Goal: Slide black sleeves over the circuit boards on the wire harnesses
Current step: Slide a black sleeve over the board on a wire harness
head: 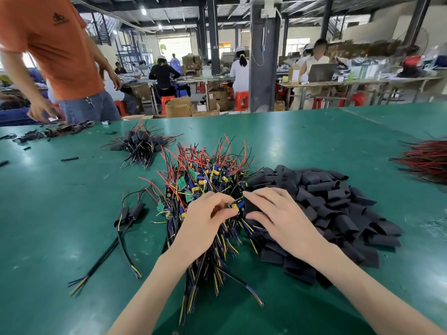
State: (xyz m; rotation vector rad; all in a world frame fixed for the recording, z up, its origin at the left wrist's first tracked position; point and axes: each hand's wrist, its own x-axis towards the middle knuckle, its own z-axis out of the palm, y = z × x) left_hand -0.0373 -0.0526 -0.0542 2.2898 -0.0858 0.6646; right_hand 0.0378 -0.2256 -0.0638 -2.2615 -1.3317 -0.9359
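Note:
My left hand (pixel 205 221) pinches a small circuit board (pixel 234 206) with blue and yellow parts, above a big heap of wire harnesses (pixel 205 180) with red, black, yellow and blue wires. My right hand (pixel 278 213) grips a black sleeve (pixel 251 207) whose open end meets the board's right end. A large pile of loose black sleeves (pixel 333 209) lies just to the right. Two sleeved harnesses (pixel 130 213) lie to the left of the heap, and a bundle of sleeved harnesses (pixel 141 143) sits further back.
The green table (pixel 72 201) carries stray sleeve scraps at the far left (pixel 70 159) and a bundle of red and black wires (pixel 425 160) at the right edge. A person in an orange shirt (pixel 60 56) stands at the table's far left corner.

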